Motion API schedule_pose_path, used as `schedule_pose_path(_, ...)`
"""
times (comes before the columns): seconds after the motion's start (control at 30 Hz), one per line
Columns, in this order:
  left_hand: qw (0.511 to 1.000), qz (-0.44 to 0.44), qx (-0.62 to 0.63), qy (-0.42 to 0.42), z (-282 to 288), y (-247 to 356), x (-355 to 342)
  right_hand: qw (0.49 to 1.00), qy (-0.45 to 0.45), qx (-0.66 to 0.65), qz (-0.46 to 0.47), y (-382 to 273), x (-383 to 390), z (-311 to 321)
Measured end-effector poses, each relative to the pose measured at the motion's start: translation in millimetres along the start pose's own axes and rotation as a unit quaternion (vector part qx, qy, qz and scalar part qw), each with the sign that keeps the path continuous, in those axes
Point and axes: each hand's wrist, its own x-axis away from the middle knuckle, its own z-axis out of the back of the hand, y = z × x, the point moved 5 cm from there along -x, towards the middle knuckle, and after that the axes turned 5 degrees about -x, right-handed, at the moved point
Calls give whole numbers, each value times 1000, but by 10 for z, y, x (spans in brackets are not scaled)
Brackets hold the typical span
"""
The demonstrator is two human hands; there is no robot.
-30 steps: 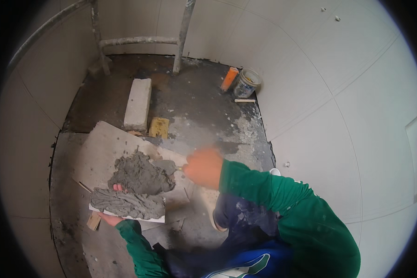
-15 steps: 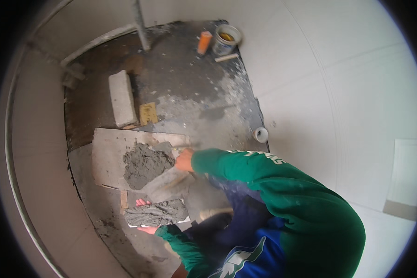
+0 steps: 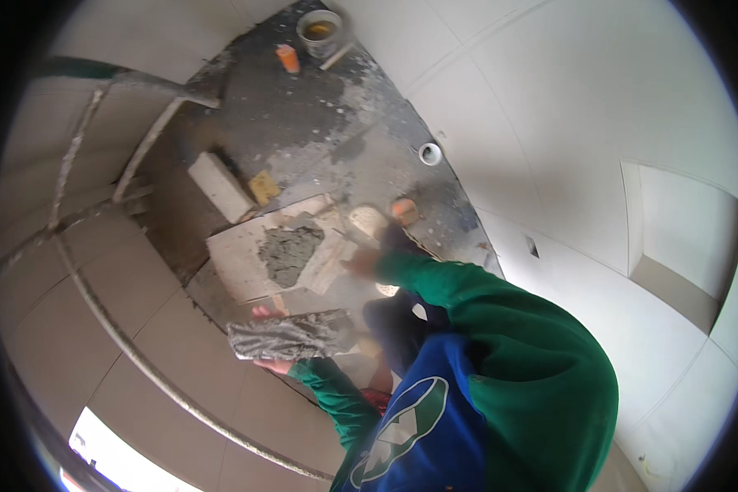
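Observation:
My left hand [image 3: 272, 365] supports a flat rectangular piece, probably a tile [image 3: 291, 334], from below, its fingers wrapped over the long edges. Grey mortar covers its upper face in rough ridges. To the right and slightly farther off, my right hand [image 3: 361, 264] is smeared by motion, closed around what looks like a trowel; the blade [image 3: 328, 272] is blurred against the board. Beyond both hands, a heap of wet mortar [image 3: 291, 252] lies on a pale board [image 3: 236, 246] on the floor.
Past the board lie a pale block [image 3: 221, 187] and a yellow piece [image 3: 263, 188]. A bucket [image 3: 318, 31] and an orange container [image 3: 287, 59] stand far off. A white cup-like object [image 3: 430, 154] sits near the right wall. Mortar-splashed metal bars [image 3: 152, 379] run along the left.
The view has turned and tilted up. My left hand has lifted the mortar-covered tile off the floor area, and my right hand has drawn the trowel away from the mortar heap.

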Motion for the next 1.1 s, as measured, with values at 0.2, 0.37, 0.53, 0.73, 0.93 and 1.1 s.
schedule_pose_path(0.2,989,126,67,-41,-1000,36,-56,973,213,85,-1,-164,727,706)
schedule_pose_path(0.37,976,178,78,-94,-1419,437,259,950,261,-36,-168,-486,1430,1059)
schedule_pose_path(0.53,966,203,58,-148,-1527,345,211,889,431,-24,-153,-666,2282,1240)
schedule_pose_path(0.73,925,265,47,-267,-1948,156,555,878,407,-114,-223,-761,2985,894)
schedule_pose_path(0.93,847,350,106,-385,-3073,-544,1136,803,548,-118,-202,-1097,3594,795)
schedule_pose_path(1.1,817,386,61,-423,-3937,-1166,2274,702,650,-242,-164,-1902,4297,1107)
